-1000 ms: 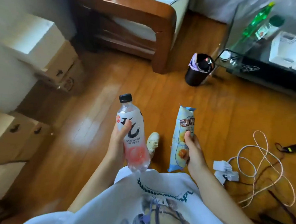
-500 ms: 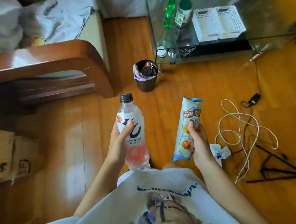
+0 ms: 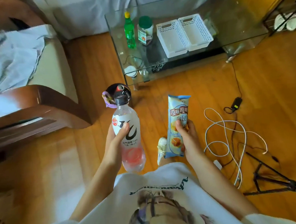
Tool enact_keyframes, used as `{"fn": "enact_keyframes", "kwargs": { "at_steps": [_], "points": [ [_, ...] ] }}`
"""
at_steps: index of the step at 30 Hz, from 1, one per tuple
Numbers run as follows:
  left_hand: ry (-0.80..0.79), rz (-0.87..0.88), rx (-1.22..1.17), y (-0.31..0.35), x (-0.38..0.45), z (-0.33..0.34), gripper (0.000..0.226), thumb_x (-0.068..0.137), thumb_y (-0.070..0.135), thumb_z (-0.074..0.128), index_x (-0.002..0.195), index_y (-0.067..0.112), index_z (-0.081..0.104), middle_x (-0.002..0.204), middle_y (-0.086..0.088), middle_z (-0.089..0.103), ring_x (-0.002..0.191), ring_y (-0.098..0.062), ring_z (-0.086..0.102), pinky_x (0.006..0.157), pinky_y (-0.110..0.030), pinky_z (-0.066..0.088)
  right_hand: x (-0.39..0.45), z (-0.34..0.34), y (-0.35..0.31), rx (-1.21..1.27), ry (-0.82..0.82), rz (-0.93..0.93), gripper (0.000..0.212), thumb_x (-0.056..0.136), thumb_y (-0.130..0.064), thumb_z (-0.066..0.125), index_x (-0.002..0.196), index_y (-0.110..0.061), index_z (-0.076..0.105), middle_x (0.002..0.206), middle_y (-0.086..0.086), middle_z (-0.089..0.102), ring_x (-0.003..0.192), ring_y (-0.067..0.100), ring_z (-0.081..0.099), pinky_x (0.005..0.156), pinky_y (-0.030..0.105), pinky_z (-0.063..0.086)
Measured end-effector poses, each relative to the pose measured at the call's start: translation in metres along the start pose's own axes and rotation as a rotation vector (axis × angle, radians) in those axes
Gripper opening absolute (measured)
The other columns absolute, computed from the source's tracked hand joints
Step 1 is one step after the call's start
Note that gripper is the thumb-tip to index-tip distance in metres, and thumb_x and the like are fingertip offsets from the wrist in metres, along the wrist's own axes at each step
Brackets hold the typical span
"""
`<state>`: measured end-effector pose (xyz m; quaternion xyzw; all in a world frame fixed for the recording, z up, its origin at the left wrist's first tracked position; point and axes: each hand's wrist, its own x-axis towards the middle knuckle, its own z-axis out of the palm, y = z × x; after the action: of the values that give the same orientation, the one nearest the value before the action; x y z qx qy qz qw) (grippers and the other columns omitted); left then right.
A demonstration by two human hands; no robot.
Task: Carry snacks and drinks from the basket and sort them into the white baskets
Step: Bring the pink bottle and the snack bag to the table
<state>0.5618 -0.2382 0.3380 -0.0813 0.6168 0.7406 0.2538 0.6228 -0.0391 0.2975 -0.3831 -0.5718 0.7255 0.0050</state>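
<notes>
My left hand grips a clear drink bottle with a black cap and a white-and-pink label, held upright in front of my body. In my right hand is a long pale-blue bread snack packet, gripped near its lower half and also upright. Two white slotted baskets, one on the left and one on the right, stand side by side on a glass coffee table ahead. Both look empty.
A green bottle and a green-lidded jar stand on the table left of the baskets. A dark waste bin sits behind the drink bottle. A wooden armchair fills the left. White cables and a black stand lie on the floor right.
The view has swung right and forward: the glass table and white baskets now sit nearer and more central. Both hands keep hold of the bottle and the packet.
</notes>
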Motion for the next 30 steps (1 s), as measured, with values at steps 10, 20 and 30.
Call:
{"fn": "enact_keyframes", "kwargs": {
  "at_steps": [10,20,30],
  "points": [
    [0.062,0.086,-0.026,0.052,0.107,0.071,0.088,0.062,0.060,0.072,0.129,0.009,0.046,0.102,-0.016,0.062,0.083,-0.025,0.064,0.062,-0.036,0.054,0.119,-0.027,-0.089,-0.072,-0.067,0.025,0.012,0.084,-0.044,0.059,0.093,-0.037,0.056,0.081,-0.017,0.070,0.072,-0.001,0.069,0.061,0.021,0.052],
    [0.129,0.028,-0.097,0.087,0.232,0.084,0.065,0.072,0.041,0.059,0.125,0.004,0.049,0.099,-0.015,0.061,0.092,-0.036,0.058,0.078,-0.049,0.050,0.237,0.003,-0.151,-0.106,-0.080,0.051,0.011,0.086,-0.042,0.058,0.092,-0.033,0.056,0.084,-0.015,0.069,0.068,-0.003,0.068,0.051,0.013,0.050],
    [0.270,-0.033,-0.048,0.165,0.400,0.079,0.062,0.073,0.037,0.059,0.130,0.018,0.043,0.112,-0.014,0.060,0.101,-0.032,0.060,0.078,-0.047,0.055,0.396,0.090,-0.240,-0.159,-0.112,0.141,0.016,0.082,-0.052,0.057,0.090,-0.038,0.059,0.092,-0.009,0.069,0.085,0.012,0.068,0.067,0.028,0.055]
  ]
}}
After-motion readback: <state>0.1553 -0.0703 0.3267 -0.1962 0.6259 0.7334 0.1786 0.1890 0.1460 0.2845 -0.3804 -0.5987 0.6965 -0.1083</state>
